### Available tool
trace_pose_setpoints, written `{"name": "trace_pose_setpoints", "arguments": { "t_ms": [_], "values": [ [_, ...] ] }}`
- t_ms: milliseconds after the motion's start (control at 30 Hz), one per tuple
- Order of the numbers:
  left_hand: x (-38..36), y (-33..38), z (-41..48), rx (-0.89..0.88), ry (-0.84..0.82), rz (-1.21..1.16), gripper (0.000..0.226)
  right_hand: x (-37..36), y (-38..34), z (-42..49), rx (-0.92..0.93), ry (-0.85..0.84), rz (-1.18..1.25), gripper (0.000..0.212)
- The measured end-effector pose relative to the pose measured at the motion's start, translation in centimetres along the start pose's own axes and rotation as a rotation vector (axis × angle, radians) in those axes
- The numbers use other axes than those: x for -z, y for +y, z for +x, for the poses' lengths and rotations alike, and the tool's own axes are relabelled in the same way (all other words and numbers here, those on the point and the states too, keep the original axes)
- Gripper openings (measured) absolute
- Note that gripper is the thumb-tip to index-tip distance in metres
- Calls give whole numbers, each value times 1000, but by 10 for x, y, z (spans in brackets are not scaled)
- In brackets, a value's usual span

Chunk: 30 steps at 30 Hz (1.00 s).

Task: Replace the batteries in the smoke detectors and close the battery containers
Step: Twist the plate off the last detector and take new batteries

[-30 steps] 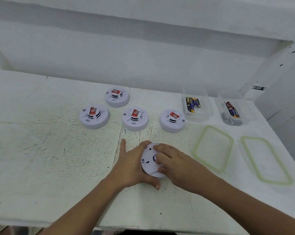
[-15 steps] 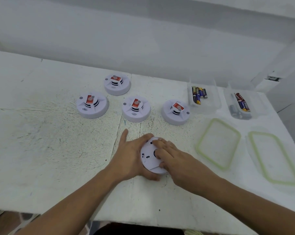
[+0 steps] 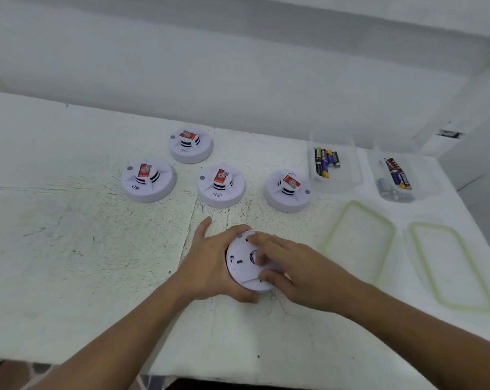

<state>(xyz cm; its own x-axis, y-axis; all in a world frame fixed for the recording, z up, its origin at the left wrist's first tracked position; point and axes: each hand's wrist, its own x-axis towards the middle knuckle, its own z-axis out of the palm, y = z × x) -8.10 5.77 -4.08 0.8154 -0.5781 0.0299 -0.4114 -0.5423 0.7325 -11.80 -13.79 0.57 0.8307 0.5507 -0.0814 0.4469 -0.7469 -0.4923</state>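
Observation:
A white smoke detector (image 3: 242, 266) lies face down near the table's front, its flat back plate up. My left hand (image 3: 210, 266) grips its left rim, thumb curled under the near edge. My right hand (image 3: 294, 268) lies over its right half, fingertips on the back plate, thumb against the near rim. Several other white smoke detectors stand face up behind it, each with a red label: one (image 3: 148, 180) at the left, one (image 3: 191, 144) further back, one (image 3: 221, 184) in the middle, one (image 3: 287, 190) at the right. Two clear battery containers (image 3: 348, 175) (image 3: 424, 178) hold batteries.
Two clear lids with green seals (image 3: 360, 243) (image 3: 450, 266) lie flat to the right of my hands, in front of the containers. The white table (image 3: 69, 249) ends at a wall behind and at a front edge just below my forearms.
My right hand's fingers have shifted across the detector's back plate, and the thumb has come down onto its near rim. The left hand keeps its grip. The camera tilted down slightly.

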Motion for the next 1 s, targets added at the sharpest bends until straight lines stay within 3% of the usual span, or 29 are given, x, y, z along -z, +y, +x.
{"name": "trace_pose_setpoints", "arguments": {
  "t_ms": [100,300,433,533,700,867,1000],
  "values": [
    [-4,6,0,23,47,-20,91,9,-8,-3,-73,27,6,19],
    [-8,12,0,41,33,-37,101,9,-3,-7,-80,-76,-225,37],
    [-6,19,1,77,11,-73,110,6,-2,-8,84,8,-435,34],
    [-8,22,4,76,16,-86,94,8,-3,-9,146,-47,-566,37],
    [-4,25,8,46,-3,-106,91,29,0,-7,205,-143,-682,32],
    [-7,25,11,39,16,-99,93,26,10,0,166,-160,-519,37],
    [-14,17,14,15,9,-83,101,22,15,0,69,-65,-358,61]
  ]
}}
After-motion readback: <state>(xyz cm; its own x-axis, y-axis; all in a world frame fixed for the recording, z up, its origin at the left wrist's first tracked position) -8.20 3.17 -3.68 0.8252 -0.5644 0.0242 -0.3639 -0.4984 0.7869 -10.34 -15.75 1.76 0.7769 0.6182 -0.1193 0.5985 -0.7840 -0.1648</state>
